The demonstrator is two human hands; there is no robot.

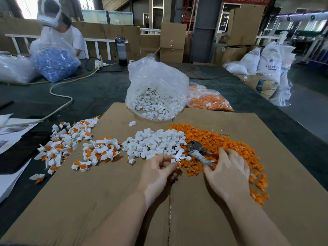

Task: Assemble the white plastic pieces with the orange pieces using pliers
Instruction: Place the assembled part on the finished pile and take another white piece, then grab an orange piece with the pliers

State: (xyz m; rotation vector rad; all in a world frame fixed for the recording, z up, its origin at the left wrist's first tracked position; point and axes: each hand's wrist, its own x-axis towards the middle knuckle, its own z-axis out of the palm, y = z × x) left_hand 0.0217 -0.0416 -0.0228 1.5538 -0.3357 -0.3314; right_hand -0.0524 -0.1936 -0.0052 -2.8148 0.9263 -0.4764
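Note:
A heap of loose white plastic pieces [156, 141] lies mid-cardboard, with a heap of orange pieces [221, 144] to its right. The pliers [198, 150] rest on the seam between both heaps. My left hand [158, 172] pinches a small white piece [173, 161] at its fingertips, just below the white heap. My right hand [227, 172] lies palm down on the orange heap, fingers spread, thumb by the pliers' handle; whether it holds anything is hidden. Joined white-and-orange pieces [71, 148] are scattered to the left.
A clear bag of white pieces [156, 89] stands at the cardboard's [88, 201] far edge, a bag of orange pieces [207, 100] behind it. Papers [12, 134] and a cable [60, 87] lie left. A person with a bag of blue parts [55, 63] sits far left.

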